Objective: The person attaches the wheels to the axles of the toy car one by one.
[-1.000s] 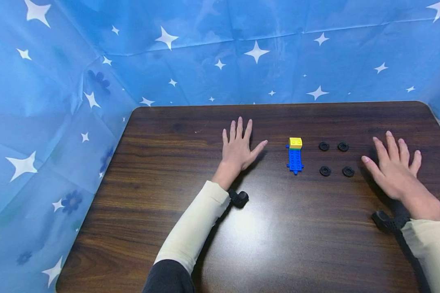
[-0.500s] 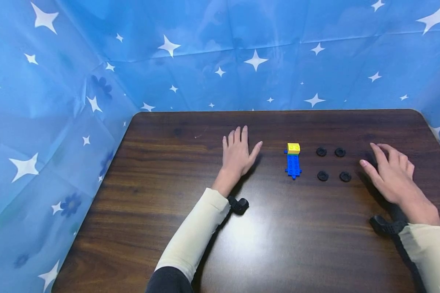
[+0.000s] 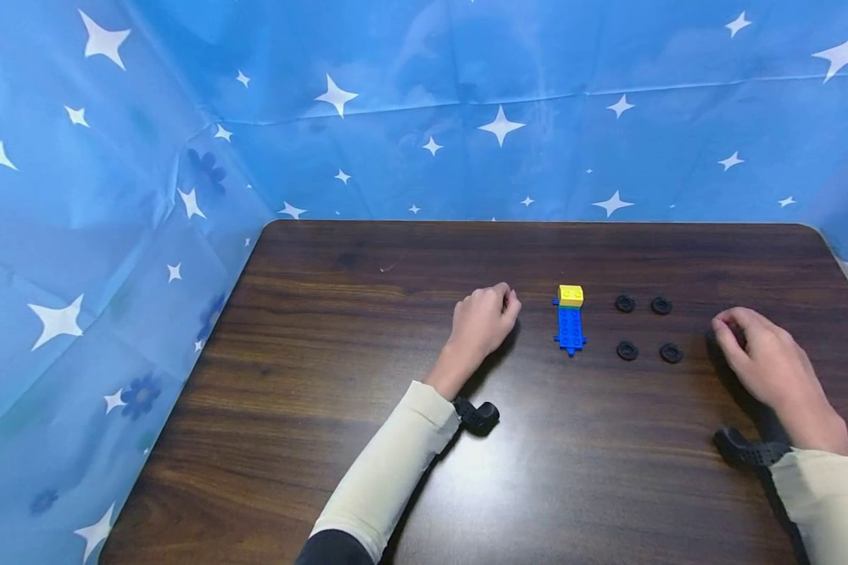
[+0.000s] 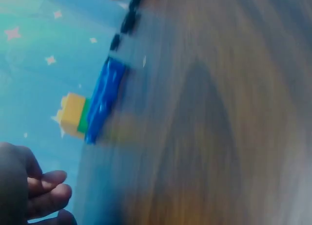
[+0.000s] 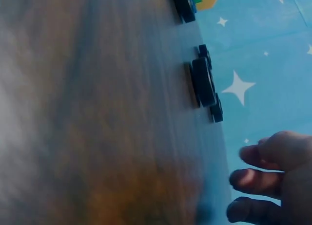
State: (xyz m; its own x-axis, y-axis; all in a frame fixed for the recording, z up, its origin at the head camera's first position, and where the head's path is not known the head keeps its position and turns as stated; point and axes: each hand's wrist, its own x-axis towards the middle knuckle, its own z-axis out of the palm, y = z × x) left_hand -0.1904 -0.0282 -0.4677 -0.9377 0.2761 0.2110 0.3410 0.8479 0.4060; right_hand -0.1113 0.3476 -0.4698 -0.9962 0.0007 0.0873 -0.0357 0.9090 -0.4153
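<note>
A toy car base (image 3: 570, 328), made of a blue studded plate with short axle pegs, lies on the table; a green layer and a yellow block (image 3: 571, 295) top its far end. To its left my left hand (image 3: 482, 320) holds nothing, its fingers loosely curled in the left wrist view. Several black toy wheels (image 3: 627, 351) lie flat right of the base, in two rows. Beyond them on the right, my right hand (image 3: 773, 357) also hangs loosely curled, thumb and fingers forming a gap with nothing inside. Neither hand touches the base or the wheels.
The dark wood-grain table (image 3: 311, 337) has rounded far corners. A blue cloth (image 3: 396, 118) with white stars hangs behind and along its sides. Black wrist cameras (image 3: 477, 416) are strapped at both cuffs.
Both hands had spread fingers one second ago; the fingers have since curled in. The left hand has shifted a little right and nearer. The base and wheels have stayed in place.
</note>
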